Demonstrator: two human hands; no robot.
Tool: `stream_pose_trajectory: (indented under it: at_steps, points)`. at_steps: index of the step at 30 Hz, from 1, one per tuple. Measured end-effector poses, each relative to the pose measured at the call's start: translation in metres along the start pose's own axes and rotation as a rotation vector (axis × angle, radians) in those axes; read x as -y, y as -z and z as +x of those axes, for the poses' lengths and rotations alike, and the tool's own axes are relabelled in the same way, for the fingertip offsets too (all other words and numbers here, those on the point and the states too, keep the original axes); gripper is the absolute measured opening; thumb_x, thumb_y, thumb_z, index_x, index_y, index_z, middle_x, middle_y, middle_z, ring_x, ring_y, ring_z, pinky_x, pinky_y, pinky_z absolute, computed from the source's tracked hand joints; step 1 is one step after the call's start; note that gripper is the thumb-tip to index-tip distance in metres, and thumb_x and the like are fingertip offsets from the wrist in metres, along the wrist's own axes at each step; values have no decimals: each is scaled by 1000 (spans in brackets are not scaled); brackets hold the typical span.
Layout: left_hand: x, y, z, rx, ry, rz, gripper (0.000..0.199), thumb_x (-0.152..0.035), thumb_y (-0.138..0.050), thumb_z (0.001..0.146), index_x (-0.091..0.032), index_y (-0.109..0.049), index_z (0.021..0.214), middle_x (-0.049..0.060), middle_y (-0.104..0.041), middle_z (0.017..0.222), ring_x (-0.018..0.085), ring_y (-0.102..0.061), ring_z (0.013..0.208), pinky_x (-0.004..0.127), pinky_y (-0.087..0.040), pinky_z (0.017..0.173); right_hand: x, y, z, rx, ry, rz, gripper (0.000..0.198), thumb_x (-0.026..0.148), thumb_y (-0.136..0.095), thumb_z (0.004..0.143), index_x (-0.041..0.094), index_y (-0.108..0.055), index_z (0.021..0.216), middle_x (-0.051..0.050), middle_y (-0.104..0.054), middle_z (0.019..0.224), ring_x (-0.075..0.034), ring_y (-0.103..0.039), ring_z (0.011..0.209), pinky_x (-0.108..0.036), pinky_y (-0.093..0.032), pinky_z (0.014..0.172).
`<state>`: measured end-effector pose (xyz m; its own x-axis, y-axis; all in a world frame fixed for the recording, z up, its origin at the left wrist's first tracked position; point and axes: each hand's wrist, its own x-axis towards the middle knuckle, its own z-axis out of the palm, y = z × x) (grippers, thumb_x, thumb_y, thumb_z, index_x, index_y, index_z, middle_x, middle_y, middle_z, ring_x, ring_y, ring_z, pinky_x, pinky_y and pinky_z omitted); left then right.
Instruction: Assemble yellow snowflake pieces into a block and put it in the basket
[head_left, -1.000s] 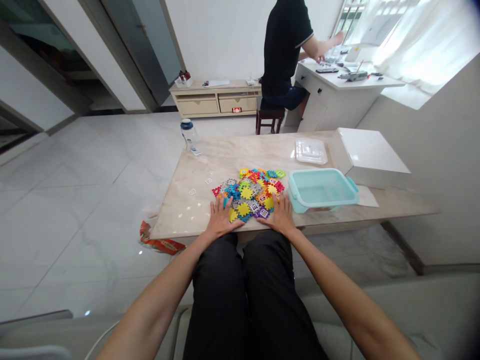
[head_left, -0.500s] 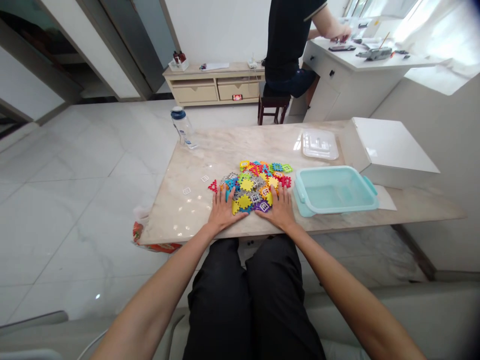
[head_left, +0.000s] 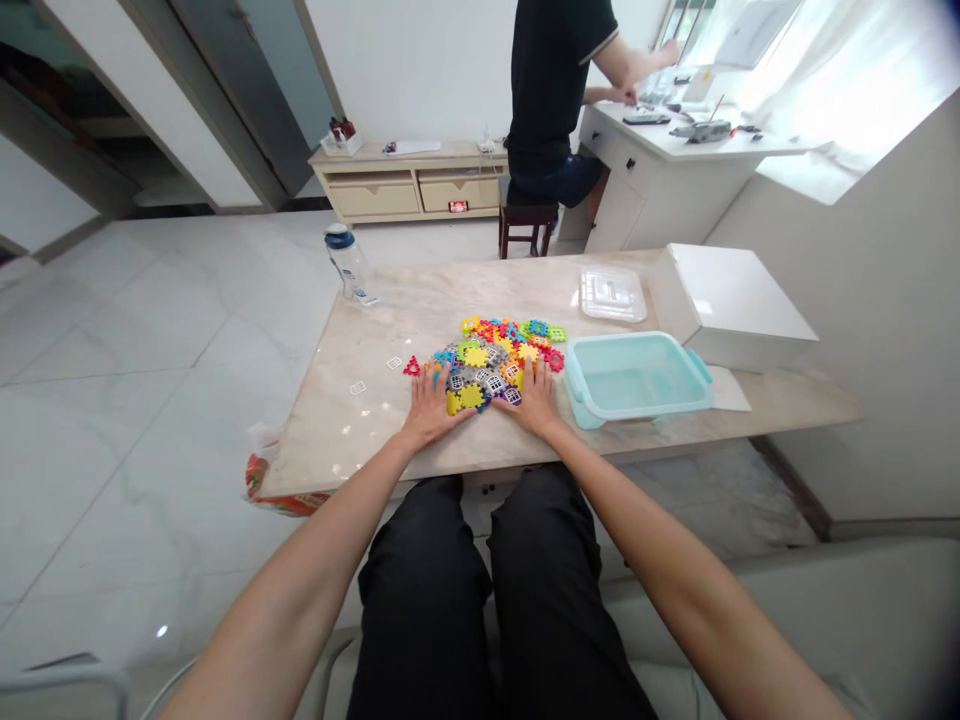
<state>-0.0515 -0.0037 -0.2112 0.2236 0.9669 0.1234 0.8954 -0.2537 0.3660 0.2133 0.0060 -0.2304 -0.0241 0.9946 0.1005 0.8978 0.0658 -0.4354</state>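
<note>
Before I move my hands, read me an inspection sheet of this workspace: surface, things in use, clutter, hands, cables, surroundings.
Surface: glossy marbled table.
Things in use: multicoloured toothed pieces in a heap.
Clutter: teal bin, clear lid, white box and paper sheet at the right; bottle at the far left; two white window-shaped pieces loose left of the heap.
Left hand: spread, fingers at the heap's left edge.
Right hand: spread, fingers at the heap's right side.
Cables: white cord-like line at lower left, off the table.
Surroundings: person on a dark stool at a white desk.
</note>
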Motion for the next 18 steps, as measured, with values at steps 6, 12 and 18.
stream_pose_trajectory:
  at_steps: [6, 12, 18]
  points:
    - [-18, 63, -4, 193, -139, 57, 113, -64, -79, 84, -20, -24, 173, 22, -18, 181, 43, -16, 168, 61, -17, 135, 27, 59, 12, 128, 280, -80, 113, 62, -70, 93, 5, -14, 172, -31, -14, 178, -43, -14, 167, -57, -19, 133]
    - [-55, 111, 0, 395, 23, 173, 67, -48, -75, 87, -18, -60, 145, 20, -61, 152, 41, -56, 142, 50, -48, 117, 58, 140, 40, 116, 301, -148, 64, 35, -57, 100, 5, -45, 156, -28, -44, 161, -43, -46, 148, -55, -38, 124]
    - [-53, 88, -30, 458, 67, 243, 53, -33, -72, 87, -23, -63, 138, 18, -63, 146, 39, -66, 131, 47, -57, 105, 52, 124, 12, 211, 302, -158, 35, 16, -48, 103, 8, -67, 131, -21, -67, 131, -31, -62, 127, -42, -48, 114]
